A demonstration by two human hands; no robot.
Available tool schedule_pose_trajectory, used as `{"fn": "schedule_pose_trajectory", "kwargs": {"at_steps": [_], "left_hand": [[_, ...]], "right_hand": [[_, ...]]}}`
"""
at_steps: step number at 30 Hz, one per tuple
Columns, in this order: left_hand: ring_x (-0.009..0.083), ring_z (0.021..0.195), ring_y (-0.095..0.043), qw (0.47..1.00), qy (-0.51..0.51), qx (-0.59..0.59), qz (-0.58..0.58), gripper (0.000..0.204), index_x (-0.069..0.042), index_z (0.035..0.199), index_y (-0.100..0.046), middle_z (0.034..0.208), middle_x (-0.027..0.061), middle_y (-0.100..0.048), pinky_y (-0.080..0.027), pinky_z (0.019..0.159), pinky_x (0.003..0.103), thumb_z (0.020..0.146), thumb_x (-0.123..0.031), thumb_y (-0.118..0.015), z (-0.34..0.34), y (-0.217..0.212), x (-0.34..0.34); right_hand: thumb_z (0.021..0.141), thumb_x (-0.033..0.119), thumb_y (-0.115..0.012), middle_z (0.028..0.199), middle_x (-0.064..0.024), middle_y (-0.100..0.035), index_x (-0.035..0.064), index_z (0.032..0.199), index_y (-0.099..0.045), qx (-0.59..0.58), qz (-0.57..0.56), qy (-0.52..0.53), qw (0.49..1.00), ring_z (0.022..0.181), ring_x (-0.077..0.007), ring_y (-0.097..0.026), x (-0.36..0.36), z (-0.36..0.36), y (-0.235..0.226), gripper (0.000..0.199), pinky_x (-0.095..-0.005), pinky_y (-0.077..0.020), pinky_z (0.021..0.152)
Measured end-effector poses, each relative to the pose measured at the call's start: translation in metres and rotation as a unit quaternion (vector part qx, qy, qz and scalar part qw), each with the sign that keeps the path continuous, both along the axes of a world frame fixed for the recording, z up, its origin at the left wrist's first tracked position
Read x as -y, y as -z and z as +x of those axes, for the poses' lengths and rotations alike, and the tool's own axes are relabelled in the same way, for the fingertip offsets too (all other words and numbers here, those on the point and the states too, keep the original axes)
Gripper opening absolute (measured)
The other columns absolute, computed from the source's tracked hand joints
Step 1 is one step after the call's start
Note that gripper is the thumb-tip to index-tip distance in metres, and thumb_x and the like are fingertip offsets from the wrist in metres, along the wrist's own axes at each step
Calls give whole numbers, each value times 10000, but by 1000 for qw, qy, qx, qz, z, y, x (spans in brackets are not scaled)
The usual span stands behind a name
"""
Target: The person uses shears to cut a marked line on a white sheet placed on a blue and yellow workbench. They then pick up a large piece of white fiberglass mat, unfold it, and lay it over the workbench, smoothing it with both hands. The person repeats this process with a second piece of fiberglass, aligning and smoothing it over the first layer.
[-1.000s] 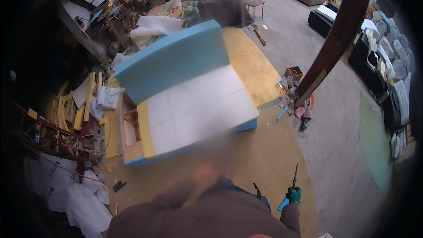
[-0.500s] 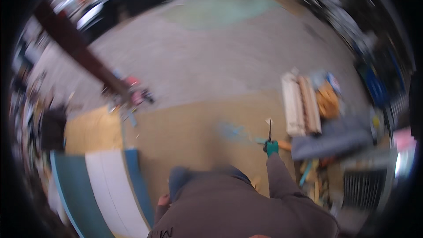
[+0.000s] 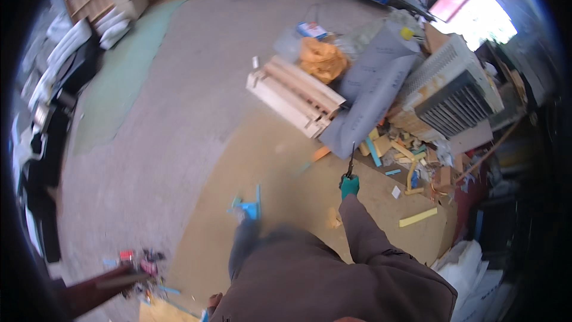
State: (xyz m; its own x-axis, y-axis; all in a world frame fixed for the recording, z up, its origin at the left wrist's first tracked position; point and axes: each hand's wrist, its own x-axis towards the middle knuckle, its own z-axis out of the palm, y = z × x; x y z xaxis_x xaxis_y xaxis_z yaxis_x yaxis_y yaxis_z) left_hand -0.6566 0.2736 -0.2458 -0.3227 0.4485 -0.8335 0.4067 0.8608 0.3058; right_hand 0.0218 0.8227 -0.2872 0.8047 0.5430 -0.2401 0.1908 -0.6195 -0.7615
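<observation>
My right hand, in a green glove, is closed around the dark handles of a pair of scissors. The slim blades point away from me, just short of the lower end of a grey roll of sheeting. Bare and low by my left side, my left hand is mostly hidden by my sleeve and body; its fingers are too unclear to read. Blue scraps lie at my left foot on the brown floor sheet.
Ahead stand cream slatted lengths beside an orange bag. On the right are a boxy vented unit, yellow and blue offcuts and a yellow strip. A dark red post rises at the lower left.
The view has swung to the right, bringing the grey roll, vented unit and offcuts nearer the middle. The blue-and-white panels have left the view. The scissors stay in my right hand.
</observation>
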Motion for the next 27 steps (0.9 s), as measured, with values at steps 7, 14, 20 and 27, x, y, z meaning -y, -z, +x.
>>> {"fn": "schedule_pose_trajectory", "kwargs": {"at_steps": [7, 14, 20, 27], "left_hand": [[182, 767, -703, 951, -191, 62, 237, 342, -20, 1113, -705, 916, 91, -767, -511, 642, 346, 1004, -337, -635, -102, -41, -330], [181, 795, -741, 958, -122, 35, 255, 348, -44, 1068, -708, 929, 78, -774, -509, 620, 332, 1002, -373, -610, -62, -99, -480], [219, 770, -750, 992, -88, 74, 51, 332, -52, 1042, -686, 952, 109, -779, -521, 561, 407, 1026, -338, -519, 16, -20, -421], [231, 779, -754, 974, -189, 85, -92, 340, -59, 1104, -684, 996, 117, -785, -536, 559, 412, 1059, -360, -532, 209, -37, -404]], "right_hand": [[1000, 132, -679, 933, -122, -727, 51, 1142, -686, 121, -4, -23, 992, 801, -231, -701, 19, -2, -128, 163, -419, -539, 705], [1011, 265, -634, 1025, -228, -741, 14, 1197, -668, 166, 154, 17, 974, 943, -367, -719, -108, 80, -182, 314, -490, -531, 854], [1038, 226, -612, 1146, -168, -741, 15, 1234, -678, 143, 195, 12, 970, 1018, -336, -686, -321, 246, -225, 296, -472, -506, 923], [1031, 302, -569, 1150, -213, -749, 56, 1266, -669, 312, 106, 44, 943, 1028, -426, -714, -592, 423, -272, 354, -527, -542, 895]]}}
